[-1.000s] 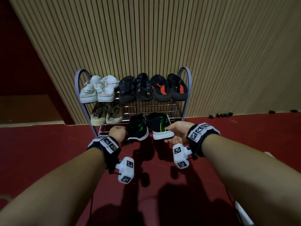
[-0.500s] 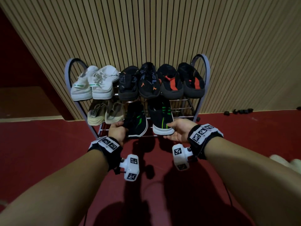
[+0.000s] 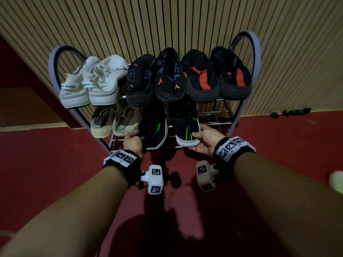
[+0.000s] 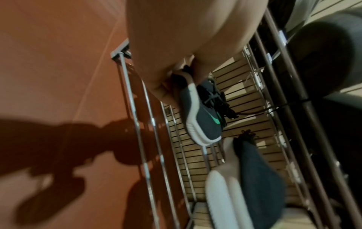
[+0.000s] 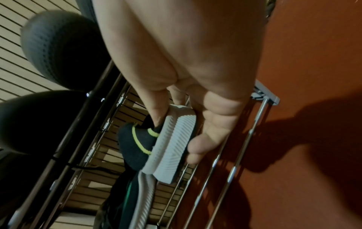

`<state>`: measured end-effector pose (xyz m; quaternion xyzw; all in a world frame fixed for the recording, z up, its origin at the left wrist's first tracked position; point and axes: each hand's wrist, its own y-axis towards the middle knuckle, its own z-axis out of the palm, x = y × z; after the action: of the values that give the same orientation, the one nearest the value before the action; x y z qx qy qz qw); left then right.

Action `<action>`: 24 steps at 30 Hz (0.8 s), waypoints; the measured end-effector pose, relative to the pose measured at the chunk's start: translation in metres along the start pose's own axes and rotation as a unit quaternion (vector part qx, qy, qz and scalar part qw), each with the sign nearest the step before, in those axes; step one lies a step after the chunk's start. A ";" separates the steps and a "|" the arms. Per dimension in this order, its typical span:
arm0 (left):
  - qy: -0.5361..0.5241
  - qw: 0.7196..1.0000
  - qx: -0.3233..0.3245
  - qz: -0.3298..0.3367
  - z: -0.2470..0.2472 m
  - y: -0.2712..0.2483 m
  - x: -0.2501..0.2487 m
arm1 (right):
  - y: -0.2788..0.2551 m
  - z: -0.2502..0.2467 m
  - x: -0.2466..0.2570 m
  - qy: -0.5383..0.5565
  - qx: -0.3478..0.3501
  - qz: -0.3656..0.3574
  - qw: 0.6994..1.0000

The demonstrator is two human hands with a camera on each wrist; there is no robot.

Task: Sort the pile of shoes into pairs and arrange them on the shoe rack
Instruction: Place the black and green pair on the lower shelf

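Observation:
Each hand holds one of two black sneakers with green stripes and white soles by the heel, on the lower shelf of the metal shoe rack. My left hand grips the left sneaker. My right hand holds the right sneaker, thumb inside the heel and fingers under the sole. On the upper shelf sit a white pair, a black pair with orange marks and a black pair with red lining. A beige pair sits lower left.
The rack stands against a ribbed wooden wall on a red floor. Small dark objects lie along the wall at the right. A pale thing shows at the right edge. The lower shelf's right part shows bare bars.
Both hands have pushed the green-striped sneakers forward, from the rack's front edge further onto the lower shelf. The view has come closer to the rack.

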<state>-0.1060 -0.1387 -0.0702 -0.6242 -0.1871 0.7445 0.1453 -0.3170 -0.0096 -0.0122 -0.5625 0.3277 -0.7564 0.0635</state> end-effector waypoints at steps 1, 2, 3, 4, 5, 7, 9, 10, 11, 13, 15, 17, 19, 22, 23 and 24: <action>0.003 1.000 0.018 0.002 0.001 0.004 0.000 | 0.003 0.002 -0.001 0.006 0.002 0.002 1.000; 0.000 1.000 0.030 0.003 0.003 0.010 0.000 | 0.006 0.004 -0.002 0.009 0.003 0.004 1.000; -0.002 0.999 0.039 0.003 0.004 0.018 0.001 | 0.009 0.007 -0.004 0.010 0.003 0.007 1.000; 0.000 0.999 0.045 -0.002 0.005 0.024 0.002 | 0.011 0.010 -0.006 0.012 0.001 0.009 1.000; 0.007 0.999 0.049 -0.007 0.006 0.025 0.002 | 0.014 0.012 -0.008 0.018 -0.001 0.012 1.000; 0.007 0.999 0.050 -0.014 0.008 0.021 0.000 | 0.017 0.017 -0.011 0.042 -0.008 0.017 0.999; 0.007 0.996 0.079 -0.049 0.011 0.007 -0.004 | 0.020 0.017 -0.013 0.056 -0.020 0.020 0.998; 0.009 0.993 0.088 -0.073 0.011 0.001 -0.006 | 0.021 0.017 -0.014 0.059 -0.026 0.025 0.998; 0.012 0.991 0.091 -0.093 0.012 -0.004 -0.008 | 0.022 0.016 -0.015 0.063 -0.034 0.034 0.997; 0.014 0.988 0.102 -0.117 0.013 -0.013 -0.010 | 0.022 0.015 -0.019 0.084 -0.046 0.054 0.994; 0.034 0.981 0.125 -0.143 0.014 -0.021 -0.011 | 0.023 0.015 -0.023 0.098 -0.057 0.061 0.992; 0.060 0.974 0.145 -0.164 0.015 -0.027 -0.010 | 0.023 0.016 -0.025 0.098 -0.057 0.058 0.992; 0.067 0.973 0.139 -0.171 0.015 -0.028 -0.007 | 0.024 0.016 -0.025 0.103 -0.056 0.055 0.992; 0.025 0.980 0.124 -0.153 0.019 -0.025 -0.004 | 0.026 0.017 -0.025 0.117 -0.055 0.042 0.991; 0.005 0.981 0.127 -0.148 0.020 -0.025 -0.004 | 0.027 0.017 -0.025 0.118 -0.053 0.034 0.991; -0.014 0.982 0.126 -0.143 0.021 -0.025 -0.006 | 0.029 0.018 -0.024 0.117 -0.051 0.025 0.992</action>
<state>-0.1265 -0.1215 -0.0509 -0.5573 -0.1811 0.7421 0.3255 -0.2999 -0.0284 -0.0454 -0.4645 0.3854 -0.7972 0.0151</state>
